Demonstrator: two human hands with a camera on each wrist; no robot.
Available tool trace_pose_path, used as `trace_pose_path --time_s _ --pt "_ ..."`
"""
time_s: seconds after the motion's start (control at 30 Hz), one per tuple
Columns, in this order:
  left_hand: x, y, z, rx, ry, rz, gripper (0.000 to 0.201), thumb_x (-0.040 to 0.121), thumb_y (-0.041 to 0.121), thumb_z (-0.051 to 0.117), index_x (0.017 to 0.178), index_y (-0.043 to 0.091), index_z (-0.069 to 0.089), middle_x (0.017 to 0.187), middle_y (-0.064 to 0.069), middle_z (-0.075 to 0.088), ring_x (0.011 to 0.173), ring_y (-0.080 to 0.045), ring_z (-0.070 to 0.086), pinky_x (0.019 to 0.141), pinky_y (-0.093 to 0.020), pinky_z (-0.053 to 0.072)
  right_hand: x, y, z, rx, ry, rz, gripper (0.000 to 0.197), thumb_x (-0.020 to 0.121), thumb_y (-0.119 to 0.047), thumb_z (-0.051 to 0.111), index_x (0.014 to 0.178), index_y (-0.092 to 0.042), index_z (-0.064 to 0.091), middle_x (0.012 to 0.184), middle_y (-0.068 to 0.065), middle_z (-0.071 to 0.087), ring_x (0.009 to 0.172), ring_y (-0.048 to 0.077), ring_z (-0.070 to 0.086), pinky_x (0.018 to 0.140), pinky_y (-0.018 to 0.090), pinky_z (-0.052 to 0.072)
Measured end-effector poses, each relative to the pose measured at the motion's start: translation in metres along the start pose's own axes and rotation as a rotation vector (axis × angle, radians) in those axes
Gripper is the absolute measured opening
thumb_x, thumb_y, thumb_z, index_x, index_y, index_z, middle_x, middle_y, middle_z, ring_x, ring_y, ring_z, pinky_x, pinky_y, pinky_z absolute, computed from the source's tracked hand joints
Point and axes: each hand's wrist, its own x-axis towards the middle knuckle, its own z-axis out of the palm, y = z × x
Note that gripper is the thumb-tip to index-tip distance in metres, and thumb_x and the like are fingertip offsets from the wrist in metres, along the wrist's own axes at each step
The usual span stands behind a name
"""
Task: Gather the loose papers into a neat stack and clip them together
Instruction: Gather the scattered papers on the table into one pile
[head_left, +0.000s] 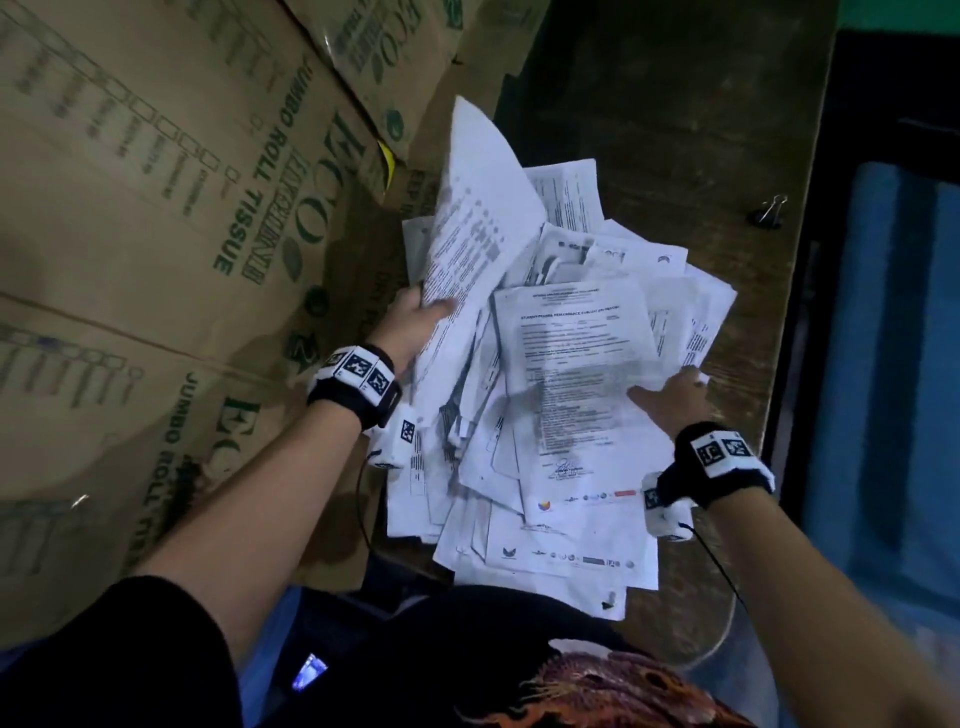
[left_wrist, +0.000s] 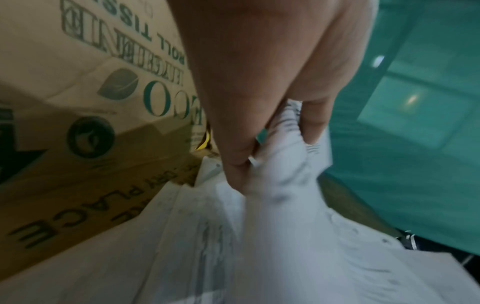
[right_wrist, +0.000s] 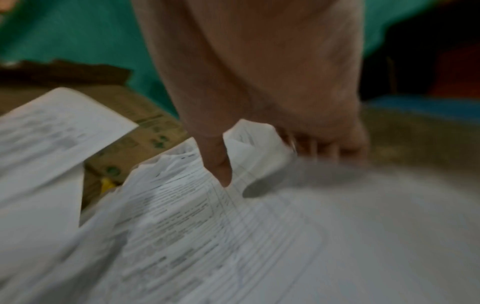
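Both hands grip papers (head_left: 550, 374) (left hand (head_left: 415, 325) raised).

Bench (head_left: 649, 130): dark brown wood, worn and scuffed, long edge running along the right side.
Cardboard boxes (head_left: 156, 208): stacked high on the left, close against the bench edge; green print reading "JUMBO ROLL TISSUE" and "ECO".
Wall (left_wrist: 415, 144): teal green, seen beyond the bench in both wrist views, with pale patches of reflected light.
Right of bench: dark strip, then a blue surface (head_left: 893, 364), too blurred to identify.
Light: dim, warm on the cardboard, deep shadow toward the far end of the bench.
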Motion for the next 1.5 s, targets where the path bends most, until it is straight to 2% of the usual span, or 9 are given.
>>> trace_pose_path --time_s 0.1,0.2,0.33,0.6,0.77,0.93,1.13,1.27,1.5 --pt "-0.011 0.005 0.009 0.016 0.017 0.097 0.033 0.095 0.016 0.056 0.127 0.011 0.056 0.124 -0.006 0.062 0.112 -0.021 0.06 0.103 -0.038 0.045 -0.022 -0.017 -0.005 -0.179 0.2 -0.18 0.092 0.084 -0.046 0.068 0.15 -0.007 0.016 0.153 0.022 0.018 0.141 0.04 0.021 0.11 0.056 0.025" --pt "-0.028 0.004 0.025 0.013 0.007 0.18 0.032 0.097 0.013 0.051 0.129 0.01 0.054 0.119 0.001 0.06 0.108 -0.016 0.059 0.099 -0.031 0.046 -0.039 -0.055 -0.001 0.252 -0.046 -0.501 0.065 0.086 -0.045 0.066 0.138 -0.014 0.043 0.128 0.013 0.048 0.117 0.029 0.052 0.088 0.038 0.045" --pt "-0.044 -0.005 0.05 0.262 0.009 0.323 0.038 0.094 0.026 0.049 0.131 0.016 0.049 0.129 -0.004 0.055 0.118 -0.023 0.054 0.103 -0.038 0.043 -0.061 -0.108 0.007 0.669 -0.442 -0.438 0.058 0.089 -0.046 0.062 0.134 -0.012 0.048 0.119 0.007 0.061 0.102 0.022 0.06 0.073 0.03 0.045" --pt "-0.072 -0.025 0.075 0.329 -0.135 0.337 0.052 0.094 0.025 0.051 0.139 0.016 0.028 0.14 -0.009 0.033 0.129 -0.023 0.039 0.113 -0.042 0.031 -0.049 -0.093 -0.006 0.981 -0.612 -0.316 0.008 0.091 -0.013 0.061 0.09 -0.018 0.055 0.09 0.003 0.068 0.083 0.023 0.067 0.068 0.033 0.048" --pt "-0.092 -0.029 0.102 0.412 -0.412 0.34 0.058 0.096 0.032 0.05 0.143 0.027 0.016 0.146 0.001 0.013 0.137 -0.018 0.018 0.118 -0.042 0.017 -0.049 -0.059 -0.002 0.811 -0.689 -0.207 0.086 0.073 -0.046 0.079 0.139 -0.007 0.039 0.123 0.012 0.062 0.106 0.032 0.062 0.079 0.044 0.054" --pt "-0.078 -0.042 0.109 0.197 -0.256 0.402 0.028 0.096 0.014 0.05 0.123 0.015 0.055 0.142 -0.008 0.024 0.139 -0.023 0.023 0.116 -0.024 0.021 -0.058 -0.038 0.0 1.086 -0.611 -0.184 0.028 0.096 -0.006 0.049 0.121 0.006 0.052 0.098 0.016 0.072 0.082 0.026 0.071 0.068 0.033 0.058" --pt "-0.047 -0.044 0.105 0.12 -0.195 0.139 0.094 0.071 0.038 0.08 0.143 0.016 0.023 0.143 -0.009 0.034 0.132 -0.022 0.038 0.11 -0.039 0.036 -0.053 -0.03 -0.006 0.966 -0.529 -0.184 0.042 0.089 0.003 0.057 0.13 0.008 0.049 0.125 0.026 0.06 0.11 0.038 0.063 0.088 0.045 0.055" --pt "-0.037 -0.034 0.11 0.245 -0.223 0.124 0.071 0.071 0.031 0.082 0.128 0.014 0.043 0.108 0.011 0.055 0.093 -0.002 0.054 0.08 -0.017 0.041 -0.053 -0.032 -0.017 0.827 -0.3 -0.246 0.049 0.078 0.0 0.072 0.124 0.002 0.056 0.118 0.021 0.066 0.107 0.034 0.066 0.095 0.053 0.051" --pt "-0.027 -0.019 0.12 0.115 -0.278 0.104 0.038 0.08 0.022 0.075 0.111 0.003 0.062 0.101 -0.003 0.067 0.091 -0.018 0.062 0.087 -0.034 0.05 -0.081 -0.044 -0.049 0.518 0.283 -0.483 0.067 0.072 -0.026 0.083 0.126 -0.018 0.043 0.105 -0.001 0.056 0.091 0.015 0.059 0.08 0.038 0.054"
